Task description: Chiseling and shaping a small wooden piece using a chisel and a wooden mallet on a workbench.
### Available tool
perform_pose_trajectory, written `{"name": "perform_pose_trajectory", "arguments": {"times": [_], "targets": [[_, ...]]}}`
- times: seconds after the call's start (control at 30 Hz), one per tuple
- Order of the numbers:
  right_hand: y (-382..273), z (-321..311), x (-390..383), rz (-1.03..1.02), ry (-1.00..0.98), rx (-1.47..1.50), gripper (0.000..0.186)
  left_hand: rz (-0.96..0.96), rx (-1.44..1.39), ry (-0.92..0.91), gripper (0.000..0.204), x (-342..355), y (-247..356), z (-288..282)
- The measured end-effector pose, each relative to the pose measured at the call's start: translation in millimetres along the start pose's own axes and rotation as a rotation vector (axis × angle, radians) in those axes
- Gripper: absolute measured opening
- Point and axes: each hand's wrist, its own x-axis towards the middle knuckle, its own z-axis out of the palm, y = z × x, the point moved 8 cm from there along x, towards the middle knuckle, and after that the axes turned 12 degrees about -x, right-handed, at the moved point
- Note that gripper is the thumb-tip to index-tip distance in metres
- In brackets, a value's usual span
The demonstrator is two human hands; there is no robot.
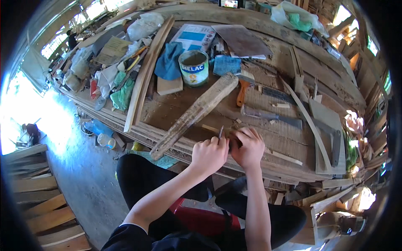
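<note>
Over the front edge of the wooden workbench [167, 109], my two hands are close together with fingers curled. Out of my left hand [209, 154] a thin, dark, pointed piece [220, 132] sticks up between the fingers; its exact kind cannot be made out. My right hand [248, 149] is closed beside it, and whatever its fingers hold is hidden. A long, worn wooden club [194, 113] lies slantwise to the left of my hands. Beyond my right hand lie a chisel [272, 116] and an orange-handled flat tool [243, 91].
Behind the club stand a metal can [193, 71] and a blue cloth [169, 60]. Long wood strips [150, 75] and cluttered bags line the left. A grey panel [324, 117] and a curved thin strip [307, 121] lie at right. Below is a red seat [201, 217].
</note>
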Motion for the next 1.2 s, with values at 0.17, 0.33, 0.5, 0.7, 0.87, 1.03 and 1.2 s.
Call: {"name": "perform_pose_trajectory", "arguments": {"times": [0.17, 0.33, 0.5, 0.7, 0.87, 1.03, 1.2], "targets": [[-10.0, 2.5, 2.4, -0.04, -0.012, 0.01, 0.01, 0.056, 0.124, 0.088, 0.026, 16.3, -2.5, -6.9], [-9.4, 6.1, -1.6, -0.063, 0.0, 0.012, 0.011, 0.02, 0.069, 0.083, 0.024, 2.6, 2.2, -4.9], [-4.1, 0.0, -2.0, -0.04, 0.004, -0.017, 0.01, -0.007, 0.023, 0.011, 0.029, 12.3, -1.6, -5.6], [-9.1, 8.6, -3.4, -0.023, -0.051, -0.034, 0.013, -0.024, -0.023, 0.054, 0.024, 22.0, -18.6, -5.1], [-8.0, 8.7, -5.8, -0.043, -0.023, -0.039, 0.014, 0.006, -0.014, 0.068, 0.019, -6.3, -4.4, -7.9], [-7.0, 2.1, 0.4, -0.03, 0.018, -0.057, 0.011, -0.019, 0.022, -0.013, 0.02, 14.3, -11.4, -1.7], [-6.9, 1.3, -3.9, -0.024, 0.038, -0.042, 0.011, -0.082, 0.039, -0.07, 0.025, 15.2, -4.4, -4.9]]}}
